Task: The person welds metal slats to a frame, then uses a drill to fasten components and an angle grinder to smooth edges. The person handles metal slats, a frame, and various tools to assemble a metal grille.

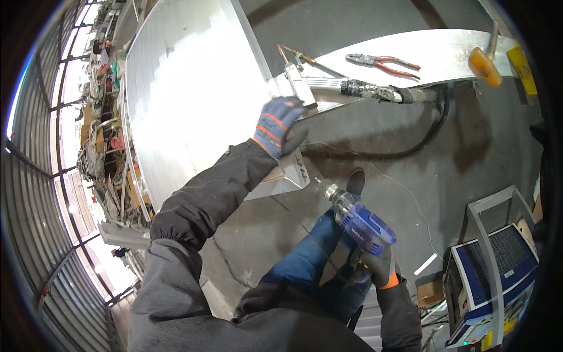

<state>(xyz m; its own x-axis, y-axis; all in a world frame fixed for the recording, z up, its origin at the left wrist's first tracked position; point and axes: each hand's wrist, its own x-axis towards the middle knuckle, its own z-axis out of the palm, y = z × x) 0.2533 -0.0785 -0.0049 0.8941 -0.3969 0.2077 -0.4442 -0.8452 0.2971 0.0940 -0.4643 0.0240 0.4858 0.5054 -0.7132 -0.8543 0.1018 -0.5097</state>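
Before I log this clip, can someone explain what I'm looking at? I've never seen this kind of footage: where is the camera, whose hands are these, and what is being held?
There is no machine here. The one picture comes from a wide fisheye camera worn on a person's head, looking down, so straight edges bend near the rim. The dark sleeves rising from the lower edge are the person's own arms. The left hand, in a blue and orange glove, rests on a small metal bracket at the edge of a large sheet-metal panel. The right hand, also gloved, grips a blue power drill pointing toward the panel. On the long metal beam beyond lie red-handled pliers and an orange-headed mallet, with a thick black hose beside it. A blue machine in a metal frame stands at lower right.
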